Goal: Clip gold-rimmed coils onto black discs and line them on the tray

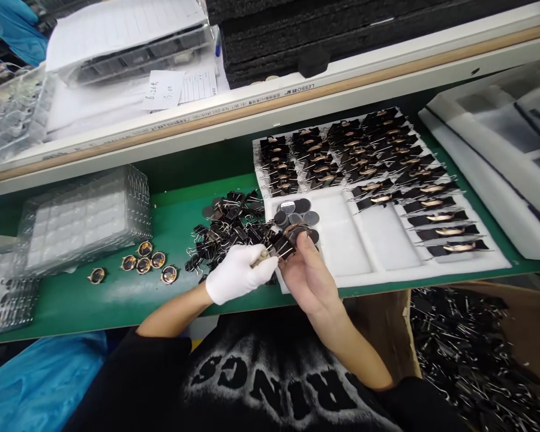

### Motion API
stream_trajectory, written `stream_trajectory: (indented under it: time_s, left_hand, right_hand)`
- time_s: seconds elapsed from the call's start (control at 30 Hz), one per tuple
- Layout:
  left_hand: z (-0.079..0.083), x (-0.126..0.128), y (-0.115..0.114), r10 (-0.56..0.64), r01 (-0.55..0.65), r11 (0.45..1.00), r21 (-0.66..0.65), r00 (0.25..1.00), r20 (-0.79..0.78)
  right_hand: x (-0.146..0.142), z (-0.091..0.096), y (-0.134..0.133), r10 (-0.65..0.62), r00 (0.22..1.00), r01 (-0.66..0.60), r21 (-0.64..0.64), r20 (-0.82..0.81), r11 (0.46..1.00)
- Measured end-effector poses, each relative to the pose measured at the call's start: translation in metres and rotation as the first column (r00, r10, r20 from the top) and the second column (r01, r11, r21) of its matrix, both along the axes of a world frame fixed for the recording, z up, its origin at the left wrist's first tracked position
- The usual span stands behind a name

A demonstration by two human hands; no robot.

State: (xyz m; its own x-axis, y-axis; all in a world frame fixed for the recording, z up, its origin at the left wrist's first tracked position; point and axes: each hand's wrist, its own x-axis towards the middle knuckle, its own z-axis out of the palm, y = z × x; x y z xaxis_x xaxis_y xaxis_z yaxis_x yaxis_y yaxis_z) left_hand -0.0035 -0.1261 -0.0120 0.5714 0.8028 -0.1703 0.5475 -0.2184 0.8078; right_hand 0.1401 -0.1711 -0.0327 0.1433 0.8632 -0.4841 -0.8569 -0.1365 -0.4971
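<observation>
My left hand (238, 273), in a white glove, is closed at the wire handles of a black binder clip (282, 245). The bare right hand (310, 276) grips a round watch case (296, 230) with a dark disc against it, thumb on top. The clip's jaws meet the edge of the case; whether they bite on it is hidden by the fingers. Just behind the hands, several dark round discs (311, 217) lie in a white foam tray (339, 231). Left of them is a heap of binder clips (238, 207).
Clipped watch cases (441, 217) stand in rows in the tray. Loose watch cases (158, 259) lie on the green bench (117, 300) at left, near stacked clear plastic trays (85, 222). A shelf edge (234, 114) crosses behind. A box of binder clips (463, 342) sits below right.
</observation>
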Motion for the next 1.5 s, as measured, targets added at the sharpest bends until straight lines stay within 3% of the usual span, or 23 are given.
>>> stream_trajectory:
  time_s: [0.17, 0.33, 0.4, 0.43, 0.5, 0.6, 0.67, 0.73, 0.8, 0.87, 0.97, 1.03, 1.1, 1.2, 1.3, 1.4, 1.5]
  left_hand:
    - [0.0, 0.0, -0.002, -0.016, 0.018, 1.0, 0.025, 0.998, -0.06]
    - [0.025, -0.019, 0.023, -0.241, 0.278, 0.949, 0.146, 0.943, -0.229]
    - [0.033, -0.027, 0.046, -0.107, 0.228, 0.92, 0.318, 0.928, -0.356]
    - [0.034, -0.029, 0.059, 0.015, 0.187, 0.89, 0.417, 0.9, -0.436]
    - [0.03, -0.028, 0.086, 0.169, 0.221, 0.823, 0.524, 0.785, -0.596]
    - [0.02, -0.019, 0.116, 0.088, 0.409, 0.802, 0.435, 0.64, -0.764]
    - [0.018, -0.018, 0.125, 0.013, 0.473, 0.792, 0.387, 0.62, -0.785]
    - [0.023, -0.022, 0.124, 0.029, 0.446, 0.773, 0.452, 0.686, -0.727]
    - [0.032, -0.028, 0.113, 0.067, 0.338, 0.752, 0.566, 0.814, -0.577]
    - [0.038, -0.029, 0.093, 0.084, 0.181, 0.752, 0.634, 0.928, -0.364]
    - [0.038, -0.024, 0.056, 0.068, 0.012, 0.787, 0.617, 0.992, -0.105]
    - [0.035, -0.022, 0.037, -0.011, 0.052, 0.805, 0.591, 0.997, -0.073]
    - [0.034, -0.025, 0.028, -0.072, 0.138, 0.816, 0.561, 0.988, -0.138]
    - [0.036, -0.035, 0.03, -0.094, 0.228, 0.854, 0.467, 0.952, -0.291]
    - [0.037, -0.039, 0.038, -0.226, 0.334, 0.874, 0.352, 0.922, -0.314]
    - [0.031, -0.033, 0.04, -0.341, 0.395, 0.859, 0.324, 0.916, -0.213]
    - [0.024, -0.026, 0.037, -0.358, 0.393, 0.835, 0.384, 0.919, -0.163]
  right_hand:
    - [-0.004, -0.001, -0.003, -0.011, 1.0, 0.011, 0.002, -0.009, 1.0]
    - [0.003, -0.006, -0.009, -0.017, 1.0, 0.016, 0.022, 0.009, 1.0]
    - [0.007, -0.01, -0.01, -0.029, 0.999, 0.028, 0.029, 0.029, 0.999]
    - [0.009, -0.012, -0.01, -0.036, 0.998, 0.035, 0.031, 0.041, 0.999]
    - [0.011, -0.014, -0.01, -0.05, 0.997, 0.048, 0.034, 0.055, 0.998]
    - [0.012, -0.012, -0.011, -0.057, 0.998, 0.056, 0.023, 0.021, 0.998]
    - [0.013, -0.007, -0.013, -0.029, 0.999, 0.029, 0.003, -0.024, 1.0]
    - [0.014, -0.003, -0.017, 0.01, 1.0, -0.01, 0.007, -0.025, 1.0]
    - [0.014, -0.001, -0.021, 0.065, 0.996, -0.068, 0.059, 0.055, 0.996]
    - [0.011, 0.0, -0.022, 0.126, 0.975, -0.155, 0.154, 0.181, 0.976]
    - [0.005, 0.0, -0.018, 0.183, 0.916, -0.289, 0.275, 0.356, 0.917]
    - [0.005, 0.0, -0.014, 0.158, 0.868, -0.34, 0.332, 0.47, 0.88]
    - [0.01, 0.001, -0.012, 0.125, 0.814, -0.386, 0.368, 0.568, 0.846]
    - [0.023, 0.002, -0.011, 0.106, 0.719, -0.496, 0.4, 0.687, 0.771]
    - [0.035, 0.003, -0.012, 0.103, 0.638, -0.593, 0.401, 0.763, 0.698]
    - [0.04, 0.004, -0.014, 0.123, 0.623, -0.631, 0.404, 0.772, 0.662]
    - [0.043, 0.004, -0.016, 0.168, 0.624, -0.662, 0.401, 0.763, 0.633]
